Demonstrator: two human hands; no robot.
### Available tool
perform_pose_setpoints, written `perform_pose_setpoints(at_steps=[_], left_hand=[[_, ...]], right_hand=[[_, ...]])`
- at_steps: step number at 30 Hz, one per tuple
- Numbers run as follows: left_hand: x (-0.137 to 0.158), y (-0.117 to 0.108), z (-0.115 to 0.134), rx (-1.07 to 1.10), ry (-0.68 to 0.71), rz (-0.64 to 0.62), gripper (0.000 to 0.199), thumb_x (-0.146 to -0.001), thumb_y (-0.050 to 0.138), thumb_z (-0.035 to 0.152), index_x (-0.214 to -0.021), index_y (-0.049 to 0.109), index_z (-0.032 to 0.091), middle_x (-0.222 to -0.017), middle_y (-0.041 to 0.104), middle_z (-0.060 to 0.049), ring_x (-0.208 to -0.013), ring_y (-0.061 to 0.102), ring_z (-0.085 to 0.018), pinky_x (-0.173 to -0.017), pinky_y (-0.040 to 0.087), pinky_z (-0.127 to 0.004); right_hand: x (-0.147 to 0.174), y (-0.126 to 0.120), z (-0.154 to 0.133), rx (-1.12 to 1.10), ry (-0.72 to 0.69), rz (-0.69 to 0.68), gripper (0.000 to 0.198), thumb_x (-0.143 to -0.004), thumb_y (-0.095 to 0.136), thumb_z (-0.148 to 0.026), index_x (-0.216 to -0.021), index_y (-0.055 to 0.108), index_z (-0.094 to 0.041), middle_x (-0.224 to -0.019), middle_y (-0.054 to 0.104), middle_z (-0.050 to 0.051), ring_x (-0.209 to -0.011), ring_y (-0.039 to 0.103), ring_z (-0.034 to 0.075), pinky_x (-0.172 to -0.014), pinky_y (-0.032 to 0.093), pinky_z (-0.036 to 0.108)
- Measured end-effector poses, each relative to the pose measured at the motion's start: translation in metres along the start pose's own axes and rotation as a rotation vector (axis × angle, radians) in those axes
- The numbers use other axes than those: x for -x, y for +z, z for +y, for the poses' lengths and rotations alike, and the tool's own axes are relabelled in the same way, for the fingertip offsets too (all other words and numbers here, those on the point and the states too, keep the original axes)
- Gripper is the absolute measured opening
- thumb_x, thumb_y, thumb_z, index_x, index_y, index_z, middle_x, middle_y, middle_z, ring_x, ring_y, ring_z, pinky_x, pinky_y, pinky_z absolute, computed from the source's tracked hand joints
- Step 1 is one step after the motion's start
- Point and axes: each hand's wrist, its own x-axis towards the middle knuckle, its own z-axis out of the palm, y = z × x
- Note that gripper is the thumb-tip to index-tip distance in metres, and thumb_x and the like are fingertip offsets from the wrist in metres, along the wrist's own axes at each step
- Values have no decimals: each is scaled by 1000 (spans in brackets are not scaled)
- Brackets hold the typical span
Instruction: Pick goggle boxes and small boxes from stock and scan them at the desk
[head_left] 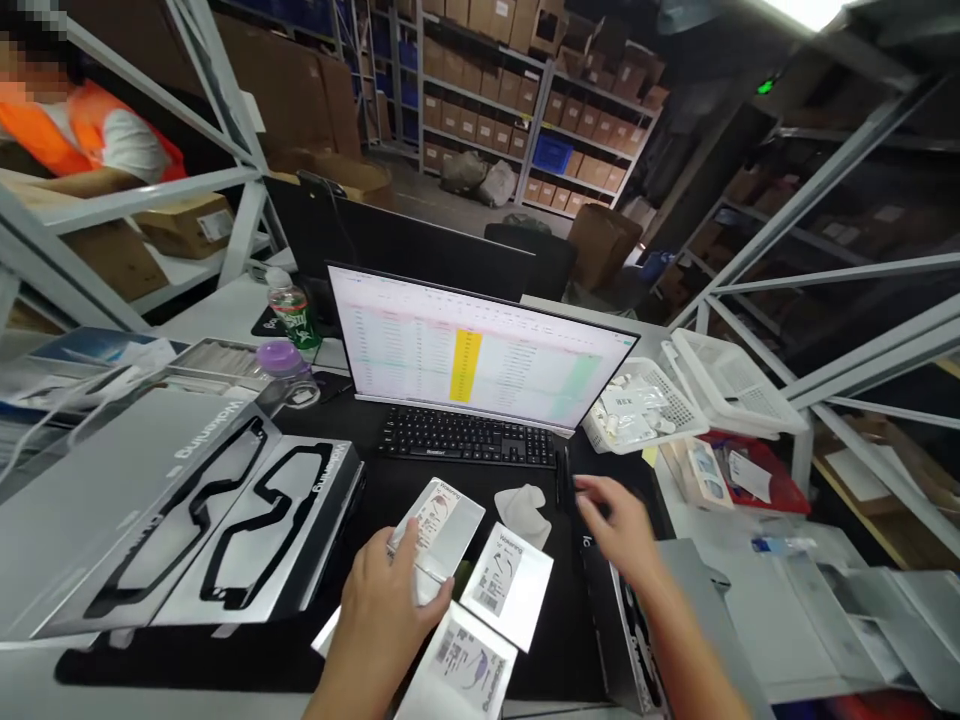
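Note:
My left hand (382,595) is at the lower middle, its fingers over a small white box (457,515) printed "Wakening" and its thumb at the box's near edge. A second white box (510,585) with a label lies to its right, and a third white box (465,665) is nearer to me. Over the right side of the mat, my right hand (619,525) has its fingers curved and apart, close to a slim black object (564,480) whose kind I cannot make out. A crumpled white piece (525,512) lies between the hands.
A monitor (487,350) with a spreadsheet stands behind a black keyboard (465,437). Large grey eyewear cartons (187,510) fill the left; another grey carton (675,610) stands by my right forearm. White baskets (675,385) and a red tray (780,495) are at right. A person in an orange vest (97,125) is far left.

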Motion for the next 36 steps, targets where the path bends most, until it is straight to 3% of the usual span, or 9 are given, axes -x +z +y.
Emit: perform_pose_setpoints(at_steps=[2,4,8,12,19,25,29,36], left_hand=[[0,2,-1,-12,27,-4,62,-92,58,45,-139,57,6,-123,54,-22,-107,58,-36,-86,57,-48],[0,1,1,-21,35,2,62,-93,56,46,-140,57,6,-125,52,-24,-109,56,-37,-85,57,-48],[-4,-7,9,-17,9,9,67,-96,44,53,-136,59,2,-125,51,-26,-109,54,-40,-86,54,-51],[-10,-11,12,-33,-20,21,69,-95,37,54,-132,63,2,-122,54,-25,-104,55,-38,-83,53,-49],[-9,-7,13,-57,4,98,62,-96,41,49,-128,66,3,-120,55,-24,-101,56,-38,-76,53,-47],[-4,-1,6,-83,57,107,58,-95,49,45,-135,60,5,-122,53,-22,-103,56,-36,-79,55,-45],[-3,-3,6,-94,63,118,55,-94,55,39,-137,57,4,-125,52,-23,-106,55,-36,-82,56,-46],[2,-7,12,-66,1,82,57,-89,62,29,-141,51,6,-130,50,-22,-115,55,-37,-90,56,-49]], right_hand=[[-17,52,9,-26,-3,-48,31,-97,57,-32,-118,73,-19,-112,77,11,-87,74,24,-84,64,45],[-34,86,30,6,30,-60,30,-93,54,-22,-116,73,-16,-108,77,12,-87,74,23,-84,64,45],[-47,121,72,113,66,-25,38,-92,51,-14,-125,68,-11,-124,72,15,-116,67,26,-107,54,49],[-37,144,91,215,18,-18,43,-91,54,-12,-131,66,-10,-137,66,16,-133,56,27,-120,43,48],[-39,183,107,376,-15,3,44,-95,53,-15,-137,65,-14,-149,60,13,-145,46,27,-125,35,46],[-51,192,111,437,15,31,47,-100,50,-20,-146,59,-11,-141,65,15,-144,46,30,-124,35,48],[-53,197,104,498,-10,30,45,-102,55,-28,-145,63,-20,-135,65,15,-142,46,33,-121,37,51],[-49,217,110,620,-47,84,40,-103,54,-30,-140,68,-25,-148,54,17,-144,43,34,-120,37,53]])
